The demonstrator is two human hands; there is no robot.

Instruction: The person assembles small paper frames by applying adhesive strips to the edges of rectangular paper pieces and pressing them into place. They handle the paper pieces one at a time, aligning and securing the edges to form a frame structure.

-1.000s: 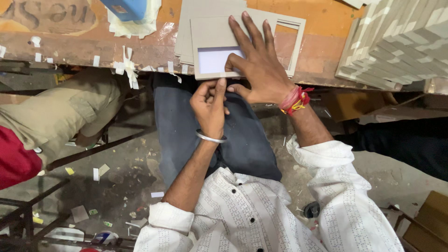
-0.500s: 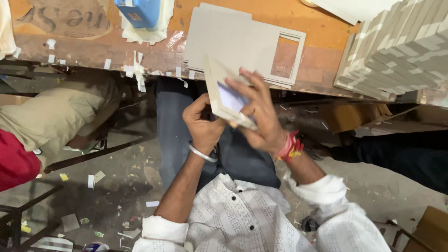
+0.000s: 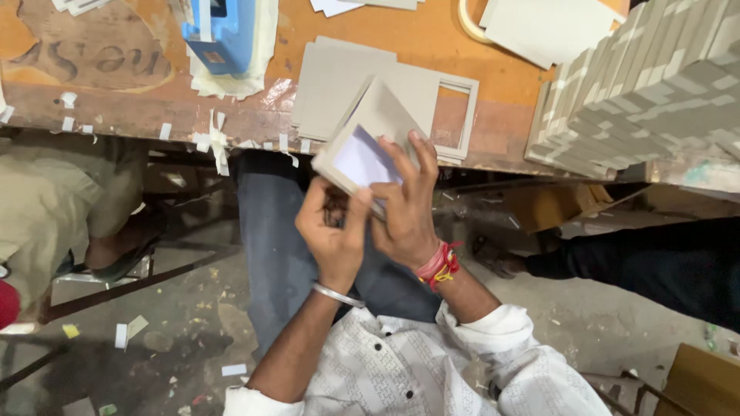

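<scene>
Both hands (image 3: 370, 223) holding grey card frame (image 3: 362, 146), white insert

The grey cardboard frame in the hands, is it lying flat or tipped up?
Tipped up: the grey cardboard frame slants off the table, held by left hand and right hand.

Looking down from my head camera, I see my left hand (image 3: 331, 231) and right hand (image 3: 407, 204) together gripping a grey cardboard frame (image 3: 368, 146) with a pale lilac window, tilted, just off the near edge of an orange wooden workbench (image 3: 432, 46). Behind it, at that near edge, lies a stack of grey cardboard sheets (image 3: 339, 85), with a flat cut-out frame (image 3: 455, 115) beside it. A tall pile of stacked grey boards (image 3: 647, 85) fills the bench's right end. A blue tape dispenser (image 3: 220, 35) sits toward the far left.
</scene>
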